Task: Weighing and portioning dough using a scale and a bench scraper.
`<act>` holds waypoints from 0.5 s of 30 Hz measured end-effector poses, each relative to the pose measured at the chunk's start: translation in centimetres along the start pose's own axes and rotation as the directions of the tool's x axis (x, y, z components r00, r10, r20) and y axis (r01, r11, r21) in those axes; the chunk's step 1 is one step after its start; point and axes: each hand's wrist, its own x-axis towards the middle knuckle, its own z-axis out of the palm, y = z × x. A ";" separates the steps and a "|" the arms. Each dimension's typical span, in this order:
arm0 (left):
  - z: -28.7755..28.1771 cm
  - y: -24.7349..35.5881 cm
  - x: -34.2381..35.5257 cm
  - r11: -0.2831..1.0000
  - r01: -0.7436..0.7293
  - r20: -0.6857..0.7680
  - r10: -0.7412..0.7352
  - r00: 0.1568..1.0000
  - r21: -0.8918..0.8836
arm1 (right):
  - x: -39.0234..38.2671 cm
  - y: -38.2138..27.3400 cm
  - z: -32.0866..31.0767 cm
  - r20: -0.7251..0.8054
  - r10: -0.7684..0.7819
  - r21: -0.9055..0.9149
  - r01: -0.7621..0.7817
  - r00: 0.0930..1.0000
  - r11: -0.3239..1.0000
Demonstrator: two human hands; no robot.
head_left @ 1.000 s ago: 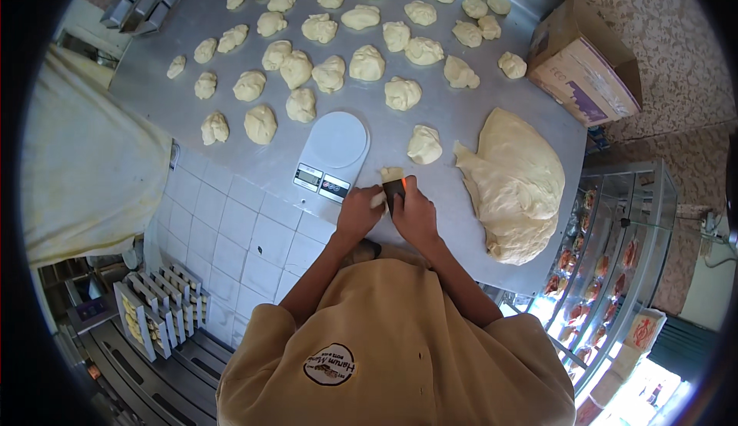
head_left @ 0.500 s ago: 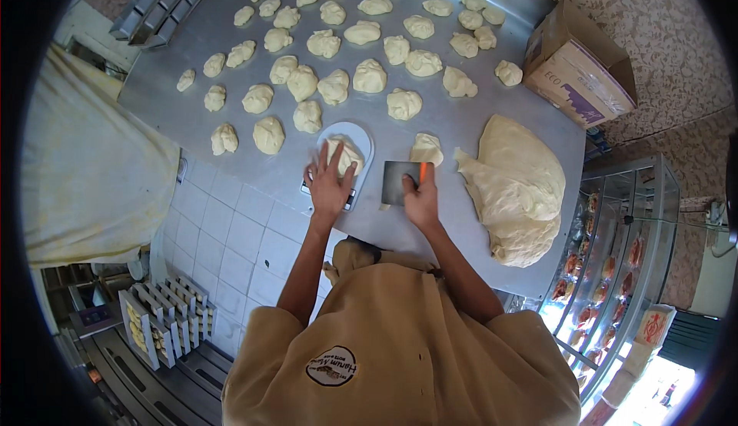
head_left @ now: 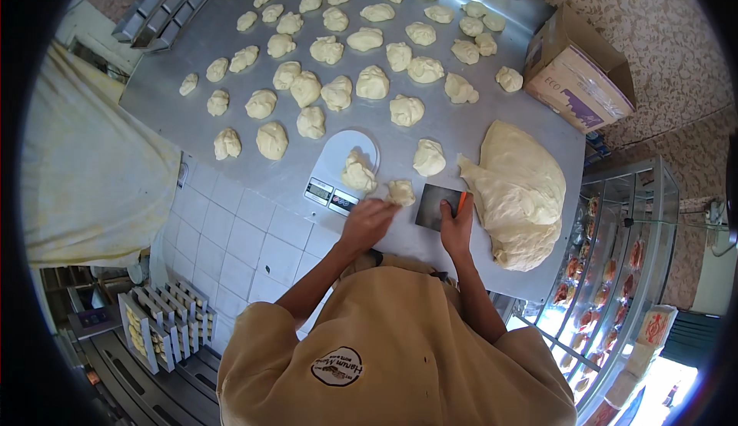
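My left hand (head_left: 369,222) is closed, its fingertips pinching the lower edge of a small dough piece (head_left: 400,192) on the steel table. My right hand (head_left: 457,222) grips a dough scraper (head_left: 437,208), a square metal blade with an orange edge along its handle side. Left of the small piece, a lump of dough (head_left: 358,172) rests on the white kitchen scale (head_left: 336,153), off-centre toward my left hand. Another dough lump (head_left: 429,158) lies just beyond the scraper. The large dough mass (head_left: 523,195) spreads to the right of my right hand.
Many separate dough lumps (head_left: 372,82) cover the far part of the steel table (head_left: 231,172). A cardboard box (head_left: 576,80) stands at the far right. Metal pans (head_left: 165,7) sit at the far left, and a glass display cabinet (head_left: 615,265) stands at the right.
My left hand has left the dough on the scale and moved right to the small dough piece. My right hand has carried the scraper to the right and slightly nearer.
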 end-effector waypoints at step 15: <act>-2.9 -1.0 1.2 0.964 -0.134 0.098 0.114 0.989 0.230 | -0.7 -0.3 1.6 0.189 0.095 -0.011 -0.095 0.977 0.995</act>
